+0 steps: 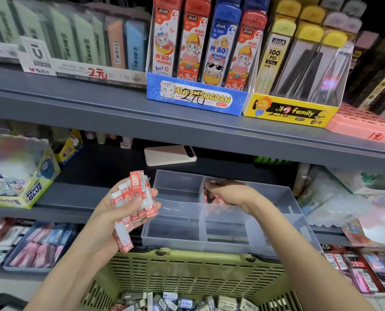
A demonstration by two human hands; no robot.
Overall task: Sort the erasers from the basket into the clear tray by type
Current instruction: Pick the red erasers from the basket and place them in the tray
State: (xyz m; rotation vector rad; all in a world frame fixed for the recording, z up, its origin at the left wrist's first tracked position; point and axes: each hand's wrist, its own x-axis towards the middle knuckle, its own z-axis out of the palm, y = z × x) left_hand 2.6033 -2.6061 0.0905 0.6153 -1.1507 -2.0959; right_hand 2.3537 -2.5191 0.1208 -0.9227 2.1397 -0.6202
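Two hands are raised in front of a stationery shelf, well apart from each other. The left hand [107,221] is clamped on a thick bundle of red-and-white erasers [137,198], thumb pressed across the front. The bundle fans out, with one sleeve sticking up above the fingers and another hanging down below the palm. It is held just left of the clear tray [171,241] without touching it.

The right hand [229,194] reaches over into the tray's middle rear compartment, wrist bent, fingers curled downward over a few red erasers [220,201] lying there. Through the frosted wall I cannot tell whether it grips one or only rests on them. The tray's other compartments that can be seen hold nothing.

The tray sits on the lower shelf [92,196], its front edge over the rim of the olive-green basket [187,272]. At the bottom of the basket lies a heap of loose erasers [182,301], mostly in grey and white sleeves.

Behind the tray a pale pink flat case [170,154] lies on the same shelf. A glue box [36,187] stands to the left. On the upper shelf [119,113] stand a blue display box [196,98] and a yellow display box [288,112], both filled with tall packs.
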